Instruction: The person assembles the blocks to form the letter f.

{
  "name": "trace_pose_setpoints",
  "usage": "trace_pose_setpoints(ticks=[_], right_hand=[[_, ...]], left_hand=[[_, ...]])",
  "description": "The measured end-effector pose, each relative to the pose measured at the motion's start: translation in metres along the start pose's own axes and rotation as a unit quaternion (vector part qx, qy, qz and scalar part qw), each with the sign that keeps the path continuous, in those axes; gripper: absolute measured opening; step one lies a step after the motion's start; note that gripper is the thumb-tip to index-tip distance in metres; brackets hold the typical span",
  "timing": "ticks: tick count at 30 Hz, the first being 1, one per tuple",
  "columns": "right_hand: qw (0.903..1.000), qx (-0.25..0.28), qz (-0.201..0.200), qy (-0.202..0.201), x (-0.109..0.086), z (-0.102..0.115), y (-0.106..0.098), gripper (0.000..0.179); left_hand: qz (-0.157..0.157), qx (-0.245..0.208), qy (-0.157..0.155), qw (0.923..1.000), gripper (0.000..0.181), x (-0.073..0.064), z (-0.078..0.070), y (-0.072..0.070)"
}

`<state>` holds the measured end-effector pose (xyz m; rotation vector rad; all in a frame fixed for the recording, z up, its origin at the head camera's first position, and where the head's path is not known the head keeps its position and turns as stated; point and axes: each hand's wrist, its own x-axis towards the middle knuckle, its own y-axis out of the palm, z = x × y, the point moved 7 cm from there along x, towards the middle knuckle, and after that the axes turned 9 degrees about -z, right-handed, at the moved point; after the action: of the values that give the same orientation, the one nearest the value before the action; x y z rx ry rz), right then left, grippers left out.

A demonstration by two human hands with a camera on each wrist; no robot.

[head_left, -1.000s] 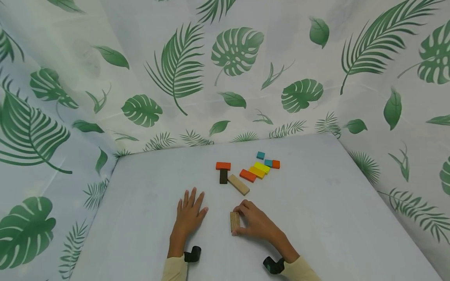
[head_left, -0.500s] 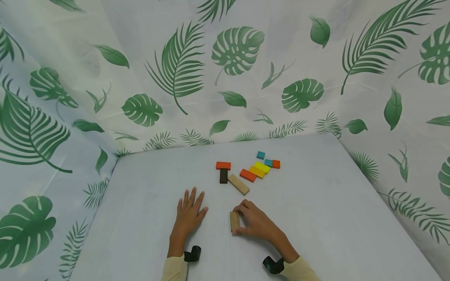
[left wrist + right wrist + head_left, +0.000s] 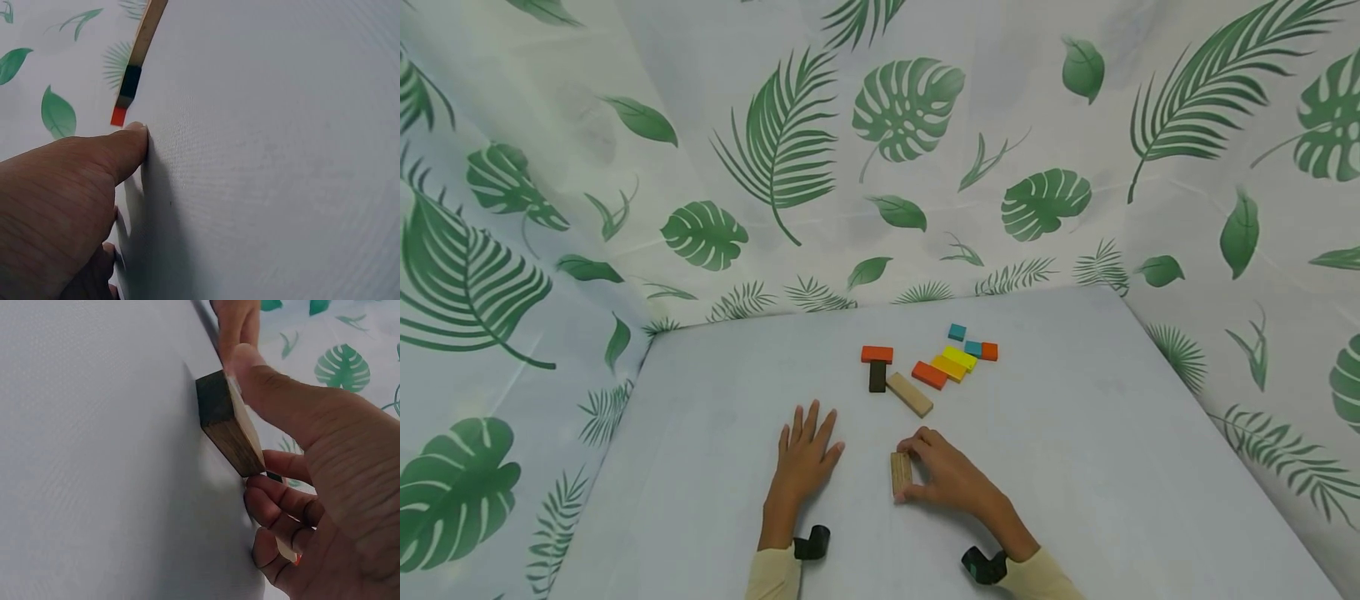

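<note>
My left hand (image 3: 802,460) lies palm down on the white table (image 3: 700,467), fingers spread and straight, holding nothing. To its right, my right hand (image 3: 951,477) pinches a small wooden block (image 3: 901,475) by its two ends, thumb at the near end and fingers at the far end. In the right wrist view this block (image 3: 234,437) shows a dark end face and a brown grained side. Just beyond the right hand lies a longer pale wooden block (image 3: 910,394). A dark brown block (image 3: 877,376) touches a red-orange block (image 3: 877,354) behind it.
Farther right lie an orange-red block (image 3: 929,375), an amber block (image 3: 949,368), a yellow block (image 3: 960,358), a blue block (image 3: 957,332), another blue block (image 3: 972,348) and a small orange block (image 3: 990,352). Leaf-printed cloth (image 3: 955,208) walls the table's back and sides.
</note>
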<state>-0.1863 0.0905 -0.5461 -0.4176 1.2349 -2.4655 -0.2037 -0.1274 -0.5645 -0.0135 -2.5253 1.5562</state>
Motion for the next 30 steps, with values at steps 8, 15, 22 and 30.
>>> trace_pose_setpoints(ticks=[8, 15, 22, 30], right_hand=[[0.9903, 0.050, -0.114, 0.062, 0.013, -0.023, -0.017, 0.030], [0.9741, 0.020, -0.188, 0.124, 0.032, -0.048, -0.034, 0.047], [0.9954, -0.005, -0.084, 0.045, 0.070, -0.043, -0.028, 0.069], [0.9913, -0.055, 0.061, -0.103, 0.085, -0.027, -0.020, 0.084]], left_hand=[[-0.003, 0.000, 0.001, 1.0000, 0.056, -0.005, -0.003, 0.001], [-0.001, -0.018, 0.011, 0.9998, 0.057, -0.012, -0.015, 0.003], [-0.015, -0.070, 0.027, 0.9971, 0.052, -0.023, -0.036, 0.003], [0.022, -0.123, 0.063, 0.9901, 0.059, -0.032, -0.055, 0.012]])
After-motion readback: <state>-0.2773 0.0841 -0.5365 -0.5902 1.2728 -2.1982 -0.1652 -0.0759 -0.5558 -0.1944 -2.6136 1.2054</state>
